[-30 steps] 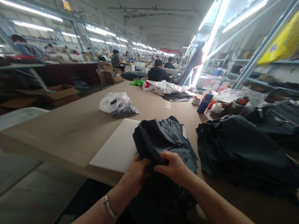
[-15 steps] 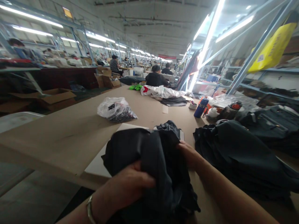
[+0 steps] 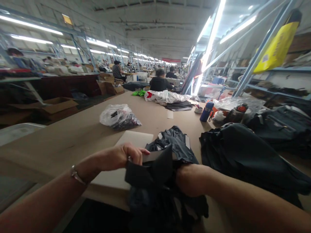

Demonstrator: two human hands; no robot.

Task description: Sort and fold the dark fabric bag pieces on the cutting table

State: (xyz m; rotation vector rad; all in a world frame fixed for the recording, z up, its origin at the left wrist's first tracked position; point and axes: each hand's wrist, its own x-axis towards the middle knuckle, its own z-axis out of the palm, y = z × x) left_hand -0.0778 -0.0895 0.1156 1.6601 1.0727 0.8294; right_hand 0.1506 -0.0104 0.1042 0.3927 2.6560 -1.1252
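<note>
A dark fabric piece (image 3: 153, 173) hangs over the near edge of the table, its upper part folded and raised. My left hand (image 3: 133, 154) pinches its upper left edge between thumb and fingers. My right hand (image 3: 190, 179) is closed at the cloth's right side; its fingertips are hidden in the folds. Just beyond lies a crumpled dark cloth bundle (image 3: 178, 140) with pale patches. Under the left hand a white board (image 3: 110, 178) rests flat on the table.
The brown-covered table (image 3: 73, 139) carries a clear plastic bag (image 3: 119, 116) of small dark items. Dark cloth (image 3: 243, 152) is heaped at the right, near a blue bottle (image 3: 207, 111). Farther off, a person (image 3: 160, 82) sits at work.
The left hand has moved up and away from me, lifting the cloth's edge. My right hand has come lower and nearer. The cloth has dropped, uncovering the bundle and more of the board.
</note>
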